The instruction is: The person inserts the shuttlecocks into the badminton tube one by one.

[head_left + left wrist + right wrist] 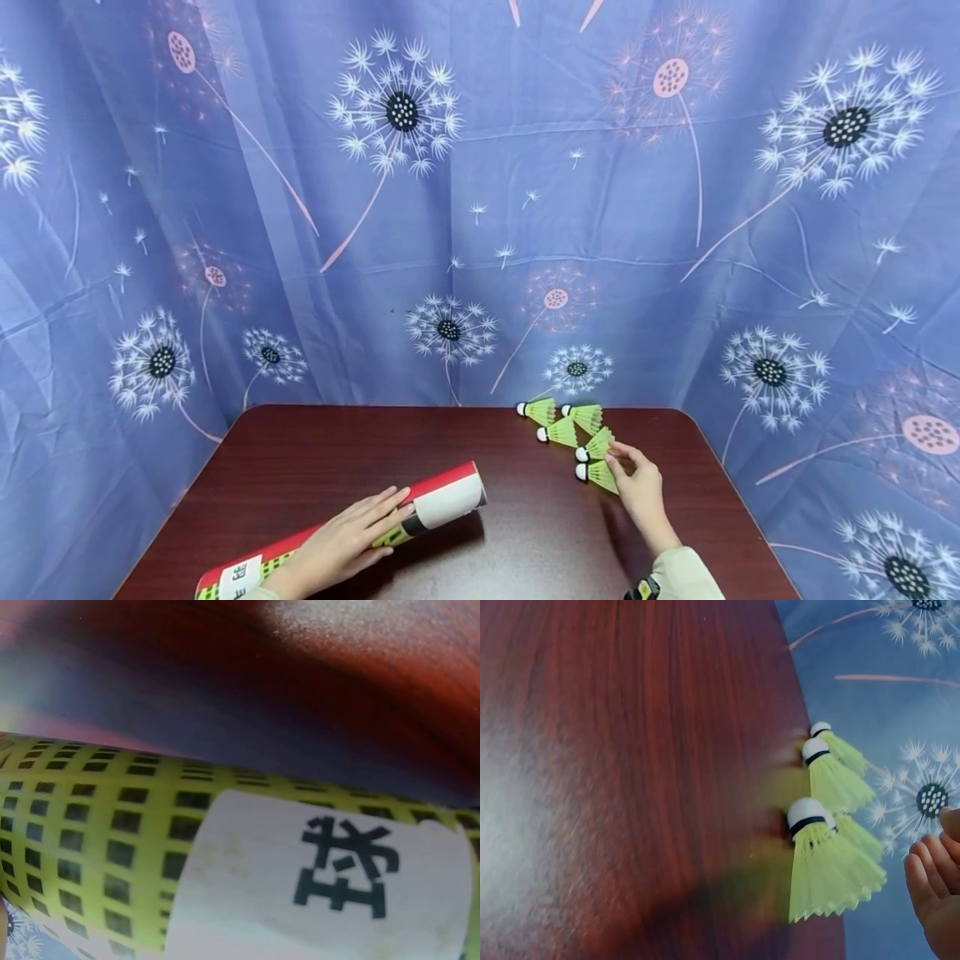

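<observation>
My left hand [345, 533] holds a long red, white and yellow-green shuttlecock tube [450, 496], fingers over its top and thumb on the near side. In the left wrist view the tube [120, 847] fills the lower half, with a yellow-green grid and a white label. Several yellow-green shuttlecocks with white heads [558, 432] lie at the back right of the table. By the nearest skirts is my right hand [637, 487]. The right wrist view shows a gap between its loosely bent fingers [928, 881] and the front shuttlecock [829, 870].
A dark red-brown wooden table [540, 542] with rounded back corners lies under everything. Behind and on both sides hangs a blue curtain [480, 225] with dandelion prints. A dark watch-like device [642, 590] is on the right wrist by a pale sleeve [686, 575].
</observation>
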`<state>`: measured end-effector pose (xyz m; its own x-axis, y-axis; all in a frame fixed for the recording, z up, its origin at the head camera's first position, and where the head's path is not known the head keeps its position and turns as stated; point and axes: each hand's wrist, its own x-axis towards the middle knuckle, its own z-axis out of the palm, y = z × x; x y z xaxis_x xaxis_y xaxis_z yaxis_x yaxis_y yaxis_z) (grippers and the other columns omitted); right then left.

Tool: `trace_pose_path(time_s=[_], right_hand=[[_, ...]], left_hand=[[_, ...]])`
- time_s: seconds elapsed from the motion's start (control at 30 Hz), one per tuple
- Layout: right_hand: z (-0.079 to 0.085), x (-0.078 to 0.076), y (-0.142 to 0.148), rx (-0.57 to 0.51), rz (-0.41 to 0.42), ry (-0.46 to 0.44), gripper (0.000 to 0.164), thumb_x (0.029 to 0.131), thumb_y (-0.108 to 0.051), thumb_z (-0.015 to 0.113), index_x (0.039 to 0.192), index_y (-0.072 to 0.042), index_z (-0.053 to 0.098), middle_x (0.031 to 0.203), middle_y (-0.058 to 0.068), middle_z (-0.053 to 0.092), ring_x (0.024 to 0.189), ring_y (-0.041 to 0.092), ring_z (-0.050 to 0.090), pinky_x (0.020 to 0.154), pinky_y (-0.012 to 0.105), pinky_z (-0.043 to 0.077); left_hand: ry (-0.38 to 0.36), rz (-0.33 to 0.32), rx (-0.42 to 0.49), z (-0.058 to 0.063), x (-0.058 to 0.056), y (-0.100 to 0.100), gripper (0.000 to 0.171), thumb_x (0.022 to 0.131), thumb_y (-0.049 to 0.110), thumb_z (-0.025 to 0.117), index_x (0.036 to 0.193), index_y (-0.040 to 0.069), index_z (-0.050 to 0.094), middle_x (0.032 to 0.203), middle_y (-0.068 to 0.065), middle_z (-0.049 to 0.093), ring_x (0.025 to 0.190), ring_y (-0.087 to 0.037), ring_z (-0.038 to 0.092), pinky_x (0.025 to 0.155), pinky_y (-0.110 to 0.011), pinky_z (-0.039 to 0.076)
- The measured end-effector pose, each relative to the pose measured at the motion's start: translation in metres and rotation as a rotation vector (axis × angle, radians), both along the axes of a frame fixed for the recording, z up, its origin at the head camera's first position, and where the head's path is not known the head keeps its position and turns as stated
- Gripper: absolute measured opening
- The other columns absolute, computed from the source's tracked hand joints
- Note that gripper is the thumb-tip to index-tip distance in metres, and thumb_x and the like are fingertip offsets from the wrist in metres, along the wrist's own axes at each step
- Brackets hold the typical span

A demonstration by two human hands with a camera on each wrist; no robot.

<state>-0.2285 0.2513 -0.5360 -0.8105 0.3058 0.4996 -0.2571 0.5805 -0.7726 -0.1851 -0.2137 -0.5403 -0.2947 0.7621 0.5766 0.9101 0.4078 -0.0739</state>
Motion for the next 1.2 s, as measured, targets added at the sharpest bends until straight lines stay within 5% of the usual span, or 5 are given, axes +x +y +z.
trace_pose_path(time_s=[0.37,0.57,0.8,0.97,1.2], right_hand=[[-0.014,0.006,0.012,-0.034,-0.082,-0.104,0.021,0.082,0.003,0.072,0.102,0.008,0.069,0.089,0.020,0.070,0.070,-0.008,0.056,0.059,0.004,0.041],[-0.021,0.005,0.015,-0.031,-0.079,-0.179,0.023,0.083,-0.001,0.072,0.104,0.009,0.068,0.090,0.020,0.071,0.068,-0.006,0.057,0.058,0.005,0.041],[-0.027,0.005,0.015,0.014,-0.067,-0.259,0.023,0.084,-0.001,0.070,0.102,0.013,0.067,0.087,0.021,0.070,0.065,0.001,0.060,0.056,0.015,0.047],[-0.031,0.006,0.016,0.098,-0.069,-0.232,0.014,0.081,0.001,0.070,0.091,0.010,0.070,0.076,0.017,0.070,0.063,0.014,0.063,0.061,0.029,0.050],[-0.032,0.006,0.015,0.118,-0.110,-0.185,0.007,0.078,0.000,0.074,0.083,0.005,0.073,0.071,0.013,0.070,0.058,0.010,0.061,0.062,0.033,0.047]], left_hand=[[-0.008,0.009,-0.014,-0.001,0.004,-0.003,0.062,0.085,0.026,0.074,0.139,0.005,0.051,0.142,-0.017,0.048,0.121,-0.037,0.054,0.114,-0.028,0.025],[0.010,0.017,-0.009,-0.002,0.004,-0.003,0.052,0.095,0.034,0.060,0.138,0.006,0.052,0.142,-0.017,0.049,0.121,-0.036,0.055,0.100,-0.037,0.042],[0.000,0.013,-0.014,-0.003,0.002,-0.004,0.061,0.088,0.028,0.071,0.140,0.006,0.050,0.143,-0.017,0.047,0.123,-0.036,0.053,0.113,-0.029,0.028],[0.001,0.010,-0.011,-0.005,0.001,-0.004,0.056,0.092,0.030,0.065,0.141,0.006,0.050,0.143,-0.017,0.047,0.122,-0.036,0.053,0.116,-0.027,0.021],[0.000,0.009,-0.014,-0.004,0.001,-0.005,0.055,0.094,0.032,0.062,0.140,0.006,0.050,0.143,-0.017,0.047,0.122,-0.036,0.054,0.116,-0.026,0.019]])
